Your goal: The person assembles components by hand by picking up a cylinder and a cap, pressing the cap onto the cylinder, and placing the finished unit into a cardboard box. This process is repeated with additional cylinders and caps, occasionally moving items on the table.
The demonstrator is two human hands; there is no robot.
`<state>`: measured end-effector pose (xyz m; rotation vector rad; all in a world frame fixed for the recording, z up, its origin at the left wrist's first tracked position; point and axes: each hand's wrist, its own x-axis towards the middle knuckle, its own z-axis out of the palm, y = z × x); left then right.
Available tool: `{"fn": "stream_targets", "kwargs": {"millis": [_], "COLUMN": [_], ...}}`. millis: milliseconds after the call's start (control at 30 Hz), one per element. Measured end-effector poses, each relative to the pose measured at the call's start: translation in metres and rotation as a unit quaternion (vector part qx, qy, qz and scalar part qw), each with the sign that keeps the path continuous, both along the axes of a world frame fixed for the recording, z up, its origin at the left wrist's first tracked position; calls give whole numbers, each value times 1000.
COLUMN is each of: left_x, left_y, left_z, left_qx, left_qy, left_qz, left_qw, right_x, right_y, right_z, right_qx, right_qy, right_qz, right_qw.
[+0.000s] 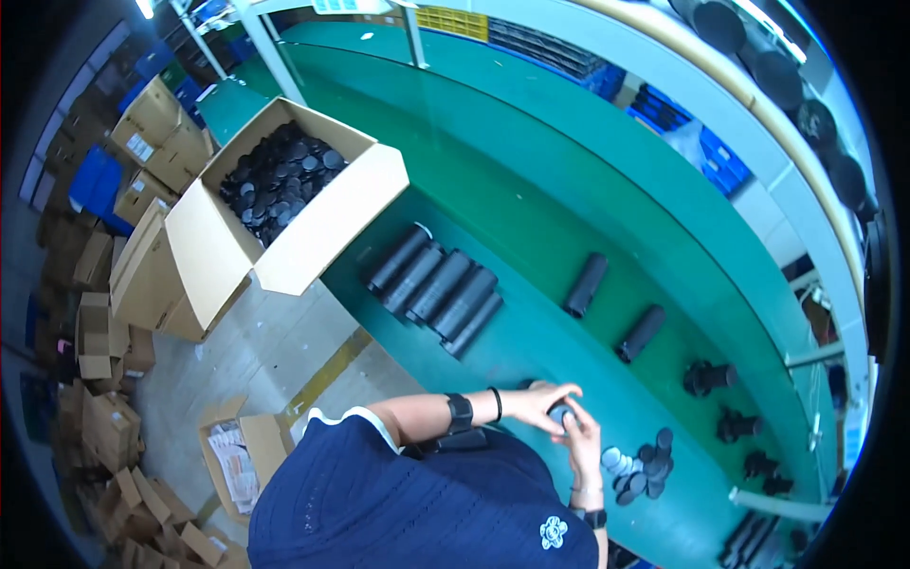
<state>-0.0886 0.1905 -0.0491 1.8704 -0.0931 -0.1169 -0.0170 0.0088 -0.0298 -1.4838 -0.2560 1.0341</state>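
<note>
A dark piece (558, 413) sits between the person's two hands, in front of the torso and above the near edge of the green work surface (531, 346). What shows of it is a small, smooth, rounded dark grey face, turned upward toward the camera; the fingers cover the rest, so its long axis cannot be told. The left hand (533, 404) curls around it, fingers arched over the far side; the right hand (584, 440) bends in from the right, fingertips pinching its near side.

Just right of the right hand lies a loose cluster of black discs (650, 467), with paler grey discs (618, 463) beside them. Farther left, a row of black cylinders (434, 286) lies side by side, slanting from upper right to lower left. Beyond the hands, two separate black tubes (588, 284) lie at a similar slant. At upper left, an open cardboard box (332, 232) holds a heap of dark discs (275, 180).
</note>
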Motion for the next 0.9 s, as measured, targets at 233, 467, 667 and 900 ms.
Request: {"fn": "stream_targets", "kwargs": {"millis": [233,467,667,900], "left_x": [-2,1,-11,11], "left_y": [-7,0,-11,13], "left_z": [-14,-5,-11,-10], "left_qx": [-30,-32,-5,-187], "left_qy": [-82,-12,-29,-7], "left_qz": [67,35,37,60], "left_qw": [994,999,999,980], "right_x": [0,2,-16,23], "right_y": [8,16,10,23], "right_z": [8,12,18,5], "right_qx": [18,2,53,30], "right_qy": [99,70,117,38], "right_qz": [8,-14,-34,11], "right_qw": [995,997,991,999]}}
